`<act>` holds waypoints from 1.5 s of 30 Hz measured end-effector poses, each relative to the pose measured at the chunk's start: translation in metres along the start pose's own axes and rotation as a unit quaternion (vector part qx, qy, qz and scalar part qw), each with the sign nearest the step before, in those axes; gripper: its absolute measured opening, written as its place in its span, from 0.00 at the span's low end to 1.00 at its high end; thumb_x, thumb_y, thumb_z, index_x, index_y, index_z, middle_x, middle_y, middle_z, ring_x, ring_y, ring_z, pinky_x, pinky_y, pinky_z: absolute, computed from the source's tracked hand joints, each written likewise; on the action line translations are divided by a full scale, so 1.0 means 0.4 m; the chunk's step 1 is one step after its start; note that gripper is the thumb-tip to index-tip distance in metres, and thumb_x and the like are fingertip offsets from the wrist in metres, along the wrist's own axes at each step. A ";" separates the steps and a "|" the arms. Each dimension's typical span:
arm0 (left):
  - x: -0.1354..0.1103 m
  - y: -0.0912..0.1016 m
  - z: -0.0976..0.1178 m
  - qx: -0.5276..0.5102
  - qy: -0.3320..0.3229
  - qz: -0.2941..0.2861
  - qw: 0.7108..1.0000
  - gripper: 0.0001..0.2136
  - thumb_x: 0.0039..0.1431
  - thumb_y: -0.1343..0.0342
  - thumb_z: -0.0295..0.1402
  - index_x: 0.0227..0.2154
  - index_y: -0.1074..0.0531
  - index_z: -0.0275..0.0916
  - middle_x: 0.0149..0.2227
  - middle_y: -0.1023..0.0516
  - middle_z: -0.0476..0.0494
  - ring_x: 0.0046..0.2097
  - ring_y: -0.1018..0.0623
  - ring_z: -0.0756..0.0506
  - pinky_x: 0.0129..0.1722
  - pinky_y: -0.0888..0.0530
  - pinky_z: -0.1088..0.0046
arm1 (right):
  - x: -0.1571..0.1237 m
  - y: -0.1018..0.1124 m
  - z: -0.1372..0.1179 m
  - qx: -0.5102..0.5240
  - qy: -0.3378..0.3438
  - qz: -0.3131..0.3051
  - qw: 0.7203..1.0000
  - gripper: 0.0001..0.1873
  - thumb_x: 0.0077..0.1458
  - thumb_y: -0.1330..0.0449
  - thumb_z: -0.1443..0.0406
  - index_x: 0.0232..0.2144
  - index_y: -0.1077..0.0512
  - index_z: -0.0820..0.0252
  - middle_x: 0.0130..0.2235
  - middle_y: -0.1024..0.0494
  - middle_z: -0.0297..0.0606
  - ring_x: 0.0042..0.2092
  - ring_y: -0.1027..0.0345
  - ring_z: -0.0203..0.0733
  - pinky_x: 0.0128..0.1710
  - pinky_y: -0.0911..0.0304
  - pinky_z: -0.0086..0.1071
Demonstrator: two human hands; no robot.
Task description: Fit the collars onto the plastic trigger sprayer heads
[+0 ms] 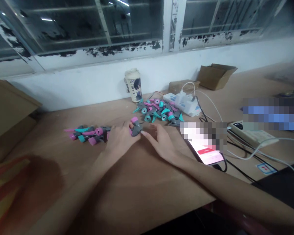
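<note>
My left hand (120, 138) and my right hand (160, 140) meet over the middle of the wooden table (137, 189). Between their fingertips sits a small grey plastic part with a pink cap (135, 127); the left fingers curl around it and the right fingers pinch its lower end. Just left of my left hand lies a small cluster of grey, pink and teal parts (88, 133). A larger pile of the same parts (159, 111) lies behind the hands, nearer the wall.
A printed drink cup (133, 85) stands by the wall. White chargers and a power strip (186, 102) with cables sit right of the pile. A lit phone (207, 150) lies at my right. Cardboard boxes (215, 75) stand at the back, another box (7, 107) at far left.
</note>
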State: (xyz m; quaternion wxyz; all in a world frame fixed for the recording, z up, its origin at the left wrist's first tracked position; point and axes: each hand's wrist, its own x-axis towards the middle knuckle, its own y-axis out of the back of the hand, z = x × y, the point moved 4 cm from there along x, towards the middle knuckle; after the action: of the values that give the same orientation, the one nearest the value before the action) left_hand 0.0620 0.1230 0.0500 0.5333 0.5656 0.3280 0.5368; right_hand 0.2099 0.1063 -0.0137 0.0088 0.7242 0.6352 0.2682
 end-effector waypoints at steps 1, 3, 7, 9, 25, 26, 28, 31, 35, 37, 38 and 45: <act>-0.027 0.002 0.011 0.011 -0.013 0.012 1.000 0.11 0.50 0.45 0.39 0.33 0.32 0.38 0.32 0.24 0.43 0.35 0.25 0.40 0.38 0.35 0.65 | -0.004 0.002 -0.008 -0.026 0.014 0.000 1.000 0.28 0.52 0.45 0.47 0.48 0.35 0.59 0.49 0.28 0.46 0.50 0.34 0.49 0.48 0.38 0.44; -0.074 -0.002 0.033 0.033 -0.068 0.046 0.996 0.08 0.49 0.45 0.36 0.30 0.32 0.37 0.30 0.24 0.43 0.35 0.25 0.40 0.41 0.36 0.63 | -0.012 0.001 -0.026 -0.073 0.043 -0.015 0.996 0.27 0.52 0.46 0.47 0.47 0.33 0.59 0.48 0.27 0.45 0.50 0.34 0.49 0.49 0.39 0.44; -0.139 -0.030 0.052 0.075 -0.117 0.113 0.984 0.06 0.49 0.46 0.34 0.26 0.32 0.36 0.27 0.25 0.42 0.33 0.25 0.40 0.41 0.37 0.61 | -0.028 -0.013 -0.055 -0.131 0.106 -0.072 0.983 0.17 0.55 0.46 0.51 0.33 0.27 0.57 0.37 0.22 0.37 0.43 0.31 0.43 0.51 0.45 0.43; -0.157 -0.039 0.051 0.082 -0.110 0.132 0.982 0.07 0.49 0.46 0.35 0.25 0.32 0.35 0.26 0.25 0.43 0.31 0.25 0.41 0.38 0.37 0.62 | -0.035 -0.018 -0.063 -0.142 0.125 -0.082 0.979 0.15 0.54 0.44 0.52 0.31 0.27 0.57 0.35 0.22 0.34 0.43 0.31 0.42 0.55 0.51 0.44; -0.188 -0.053 -0.007 -0.288 -0.056 0.084 0.952 0.07 0.53 0.47 0.30 0.36 0.35 0.40 0.37 0.23 0.45 0.40 0.24 0.44 0.42 0.31 0.64 | -0.018 -0.009 -0.053 -0.138 0.091 -0.115 0.980 0.19 0.46 0.39 0.48 0.31 0.29 0.56 0.33 0.23 0.31 0.43 0.31 0.42 0.60 0.68 0.49; -0.188 -0.058 -0.015 -0.330 -0.033 0.069 0.941 0.07 0.55 0.48 0.32 0.37 0.36 0.40 0.38 0.23 0.44 0.41 0.24 0.44 0.41 0.30 0.65 | -0.018 -0.011 -0.052 -0.138 0.089 -0.123 0.979 0.19 0.47 0.39 0.48 0.32 0.29 0.56 0.33 0.23 0.31 0.43 0.32 0.43 0.60 0.67 0.50; -0.185 -0.068 -0.031 -0.411 0.016 0.053 0.910 0.07 0.59 0.50 0.35 0.39 0.37 0.41 0.37 0.23 0.45 0.41 0.24 0.45 0.40 0.29 0.67 | -0.021 -0.014 -0.055 -0.137 0.096 -0.133 0.977 0.18 0.48 0.40 0.49 0.32 0.29 0.56 0.34 0.22 0.31 0.44 0.32 0.43 0.60 0.67 0.49; -0.171 -0.081 -0.052 -0.485 0.082 0.056 0.869 0.07 0.61 0.52 0.38 0.36 0.35 0.41 0.30 0.25 0.50 0.35 0.24 0.47 0.38 0.28 0.70 | -0.026 -0.016 -0.066 -0.144 0.114 -0.130 0.974 0.17 0.49 0.41 0.49 0.32 0.28 0.55 0.36 0.22 0.32 0.45 0.32 0.42 0.60 0.68 0.48; -0.145 -0.093 -0.057 -0.498 0.097 0.010 0.862 0.08 0.58 0.48 0.38 0.34 0.31 0.40 0.32 0.26 0.48 0.37 0.25 0.47 0.39 0.29 0.71 | -0.032 -0.018 -0.070 -0.132 0.121 -0.127 0.976 0.15 0.51 0.42 0.51 0.36 0.28 0.52 0.38 0.22 0.32 0.46 0.32 0.43 0.60 0.69 0.50; -0.139 -0.095 -0.054 -0.501 0.083 -0.018 0.861 0.08 0.56 0.47 0.38 0.34 0.30 0.39 0.34 0.26 0.48 0.38 0.26 0.46 0.39 0.29 0.71 | -0.032 -0.018 -0.064 -0.112 0.106 -0.125 0.980 0.18 0.50 0.40 0.52 0.41 0.31 0.53 0.38 0.22 0.33 0.46 0.31 0.44 0.60 0.68 0.51; -0.138 -0.095 -0.053 -0.505 0.076 -0.026 0.860 0.08 0.56 0.46 0.37 0.34 0.29 0.39 0.34 0.26 0.48 0.38 0.26 0.47 0.39 0.29 0.71 | -0.031 -0.017 -0.060 -0.102 0.098 -0.123 0.982 0.19 0.49 0.39 0.52 0.41 0.32 0.53 0.38 0.22 0.33 0.45 0.30 0.43 0.60 0.67 0.51; -0.131 -0.093 -0.058 -0.481 0.038 -0.086 0.871 0.07 0.56 0.47 0.35 0.28 0.30 0.38 0.30 0.28 0.49 0.35 0.28 0.48 0.36 0.32 0.73 | -0.020 -0.014 -0.065 -0.094 0.104 -0.146 0.979 0.14 0.46 0.36 0.55 0.33 0.30 0.53 0.35 0.22 0.28 0.43 0.29 0.41 0.61 0.70 0.51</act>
State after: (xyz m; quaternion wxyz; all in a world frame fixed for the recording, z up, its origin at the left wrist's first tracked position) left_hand 0.0363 0.0873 -0.0022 0.7705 0.1873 0.0964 0.6016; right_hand 0.1941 0.0913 0.0036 0.0496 0.5881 0.7034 0.3960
